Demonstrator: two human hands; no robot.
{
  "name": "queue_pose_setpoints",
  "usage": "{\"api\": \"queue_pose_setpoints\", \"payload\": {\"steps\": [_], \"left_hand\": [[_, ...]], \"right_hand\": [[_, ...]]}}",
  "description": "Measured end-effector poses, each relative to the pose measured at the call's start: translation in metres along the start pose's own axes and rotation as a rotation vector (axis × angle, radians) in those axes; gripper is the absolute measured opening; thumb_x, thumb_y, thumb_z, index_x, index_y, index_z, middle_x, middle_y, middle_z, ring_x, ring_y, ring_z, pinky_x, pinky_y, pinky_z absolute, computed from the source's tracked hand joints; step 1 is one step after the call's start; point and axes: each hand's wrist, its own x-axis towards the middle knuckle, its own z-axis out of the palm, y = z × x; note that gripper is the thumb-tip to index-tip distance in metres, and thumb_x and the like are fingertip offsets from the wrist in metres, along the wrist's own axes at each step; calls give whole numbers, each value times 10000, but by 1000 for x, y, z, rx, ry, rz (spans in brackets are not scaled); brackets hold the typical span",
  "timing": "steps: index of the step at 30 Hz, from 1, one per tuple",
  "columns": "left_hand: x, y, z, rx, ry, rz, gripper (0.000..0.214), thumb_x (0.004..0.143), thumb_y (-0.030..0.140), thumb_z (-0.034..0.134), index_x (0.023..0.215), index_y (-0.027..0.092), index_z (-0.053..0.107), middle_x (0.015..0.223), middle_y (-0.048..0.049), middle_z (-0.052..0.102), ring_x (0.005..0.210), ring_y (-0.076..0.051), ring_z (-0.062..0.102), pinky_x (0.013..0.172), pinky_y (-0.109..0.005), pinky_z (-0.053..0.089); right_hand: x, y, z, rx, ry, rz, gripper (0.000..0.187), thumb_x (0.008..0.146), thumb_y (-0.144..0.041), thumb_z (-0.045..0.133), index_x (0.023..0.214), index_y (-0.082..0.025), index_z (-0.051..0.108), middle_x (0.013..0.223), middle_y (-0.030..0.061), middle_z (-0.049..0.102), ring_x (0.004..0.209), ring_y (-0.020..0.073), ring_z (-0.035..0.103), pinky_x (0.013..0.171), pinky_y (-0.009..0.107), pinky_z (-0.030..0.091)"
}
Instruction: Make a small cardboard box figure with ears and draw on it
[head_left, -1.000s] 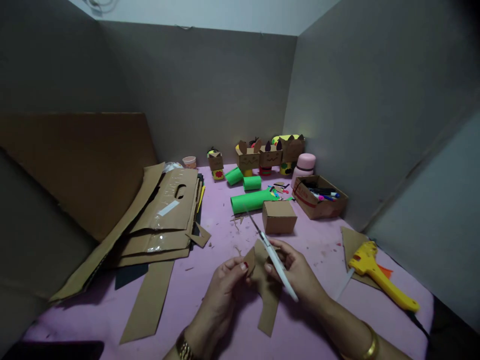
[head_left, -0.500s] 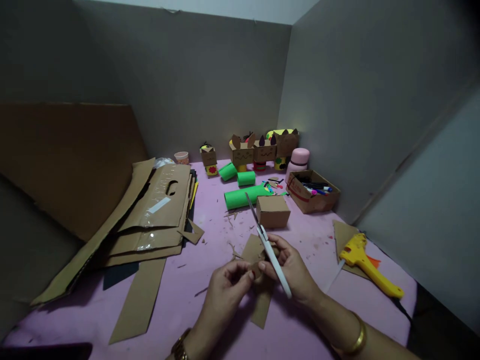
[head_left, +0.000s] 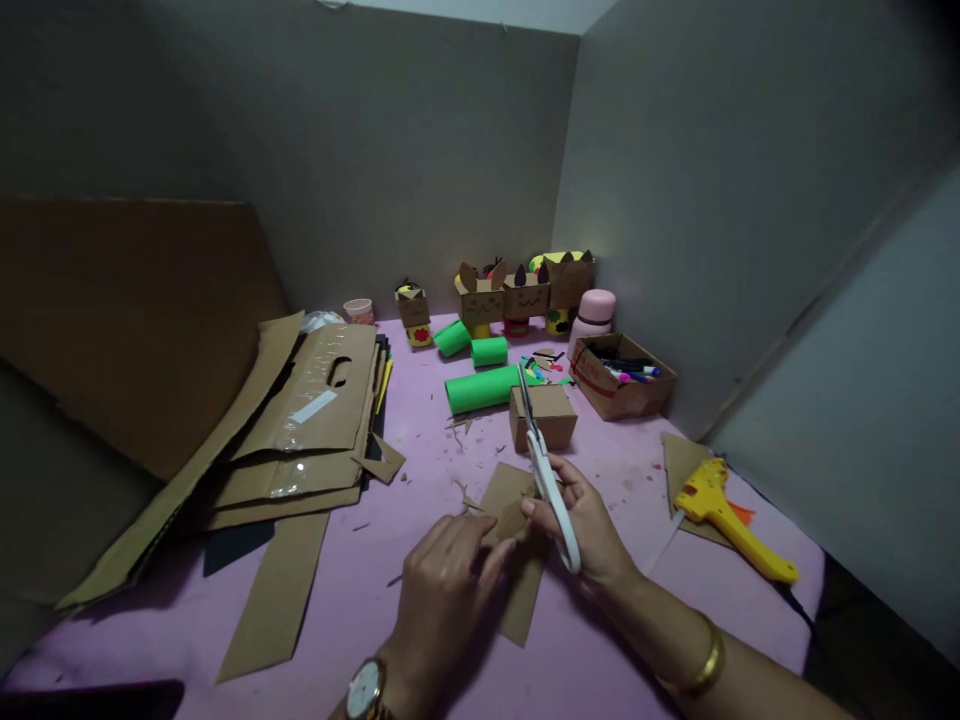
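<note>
Head: right hand point(head_left: 591, 532) holds scissors point(head_left: 547, 480) (white-handled, pointing away).

White-handled scissors point(head_left: 541, 462) ride in your right hand point(head_left: 592, 530), their grey blades nearly together and pointing away from you. Pinched at that hand's thumb, a small brown cardboard piece point(head_left: 513, 523) overlaps a longer cardboard strip point(head_left: 523, 592), its narrow near end slanting toward you.
</note>
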Motion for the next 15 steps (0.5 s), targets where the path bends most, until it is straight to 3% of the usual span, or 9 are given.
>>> {"api": "queue_pose_setpoints", "payload": {"steps": [6,13,15], "left_hand": [[0,0,1,91,-32,57,100,807,296,681,764,231,744,682,-78,710,658,-227,601,646,-305,386],[-1,-1,1,-119,-12,-81,66,750,287,744,701,243,749,658,-68,691,646,-220,577,652,-305,375],[0,-1,1,-111,-20,-94,69,741,300,751,774,241,765,710,-80,712,683,-236,597,675,-317,394]], "right_hand": [[0,4,0,-26,9,-21,618,496,-134,845,1047,-220,580,639,-93,568,559,87,523,524,188,437],[1,6,-1,-53,13,-30,612,507,-119,829,1057,-224,582,635,-94,565,568,91,513,527,191,428],[1,6,-1,-43,15,-30,620,499,-114,829,1053,-228,576,657,-85,590,588,101,541,548,202,452]]}}
